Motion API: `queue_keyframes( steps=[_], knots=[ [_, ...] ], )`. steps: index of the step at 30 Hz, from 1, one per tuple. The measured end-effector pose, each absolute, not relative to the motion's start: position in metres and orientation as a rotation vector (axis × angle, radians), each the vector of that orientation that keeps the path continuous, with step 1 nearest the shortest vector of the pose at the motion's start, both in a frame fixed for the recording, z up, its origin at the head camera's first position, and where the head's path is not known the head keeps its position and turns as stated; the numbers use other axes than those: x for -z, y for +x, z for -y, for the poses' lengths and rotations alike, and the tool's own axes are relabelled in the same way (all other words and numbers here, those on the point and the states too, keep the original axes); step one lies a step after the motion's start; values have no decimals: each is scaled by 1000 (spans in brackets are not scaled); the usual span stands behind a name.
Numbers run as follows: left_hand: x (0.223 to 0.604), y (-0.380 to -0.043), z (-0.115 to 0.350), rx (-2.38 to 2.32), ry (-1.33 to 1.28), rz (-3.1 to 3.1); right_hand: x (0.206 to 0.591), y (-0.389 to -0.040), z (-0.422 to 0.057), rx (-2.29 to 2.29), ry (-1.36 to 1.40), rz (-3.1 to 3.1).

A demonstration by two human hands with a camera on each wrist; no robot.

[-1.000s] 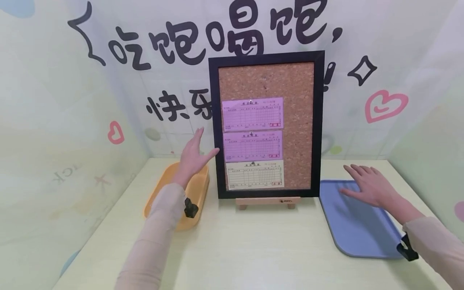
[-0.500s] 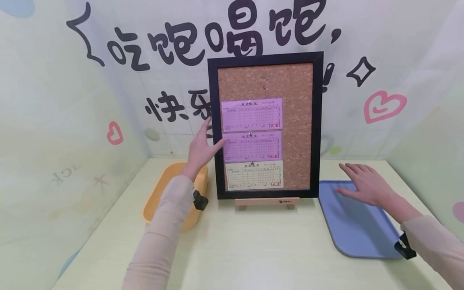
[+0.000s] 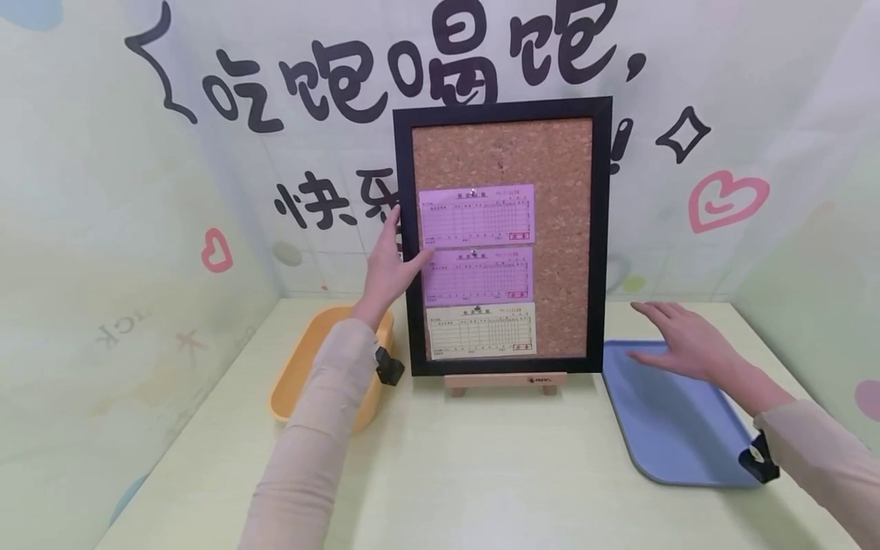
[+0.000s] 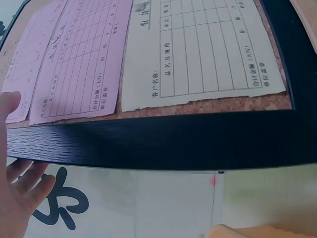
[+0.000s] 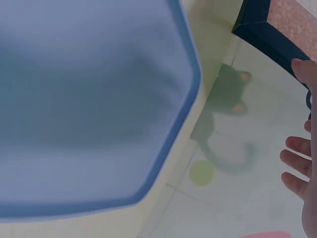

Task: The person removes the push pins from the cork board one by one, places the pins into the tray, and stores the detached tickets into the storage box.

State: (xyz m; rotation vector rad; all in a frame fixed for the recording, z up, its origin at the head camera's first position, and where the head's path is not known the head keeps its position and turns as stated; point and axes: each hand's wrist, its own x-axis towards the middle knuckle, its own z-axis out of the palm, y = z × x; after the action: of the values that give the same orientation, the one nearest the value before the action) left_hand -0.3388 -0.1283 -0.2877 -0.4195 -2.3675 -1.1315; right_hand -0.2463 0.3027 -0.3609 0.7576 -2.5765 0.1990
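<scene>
A black-framed corkboard (image 3: 564, 252) stands upright on a small wooden easel (image 3: 505, 380). Pinned on its left part are two purple receipt slips, the upper one (image 3: 474, 218) and the middle one (image 3: 481, 283), with a cream receipt slip (image 3: 481, 336) at the bottom. My left hand (image 3: 388, 275) straddles the board's left frame edge, thumb over the front and the other fingers partly hidden behind the edge in the left wrist view. To the right, my right hand (image 3: 690, 344) hovers with spread fingers above the blue tray (image 3: 653, 443), holding nothing.
A yellow-orange tray (image 3: 292, 382) sits on the pale table (image 3: 481, 473) at the left, partly under my left forearm. Close behind the board is a printed wall (image 3: 275, 191) with large black characters, and side walls flank the table.
My left hand has moved right and slightly up, from beside the board to around its left edge. The right hand has drifted a little to the left above the blue tray.
</scene>
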Motion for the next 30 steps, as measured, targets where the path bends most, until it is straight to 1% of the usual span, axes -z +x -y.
queue_keyframes(
  steps=[6, 16, 30],
  knots=[
    [287, -340, 124, 1143, -393, 2341, 353, -251, -292, -288, 839, 2404],
    [291, -341, 120, 1087, -312, 2315, 335, -257, -259, -451, 856, 2270],
    [288, -338, 119, 1051, -304, 2318, 304, -270, -222, -643, 821, 2325]
  ],
)
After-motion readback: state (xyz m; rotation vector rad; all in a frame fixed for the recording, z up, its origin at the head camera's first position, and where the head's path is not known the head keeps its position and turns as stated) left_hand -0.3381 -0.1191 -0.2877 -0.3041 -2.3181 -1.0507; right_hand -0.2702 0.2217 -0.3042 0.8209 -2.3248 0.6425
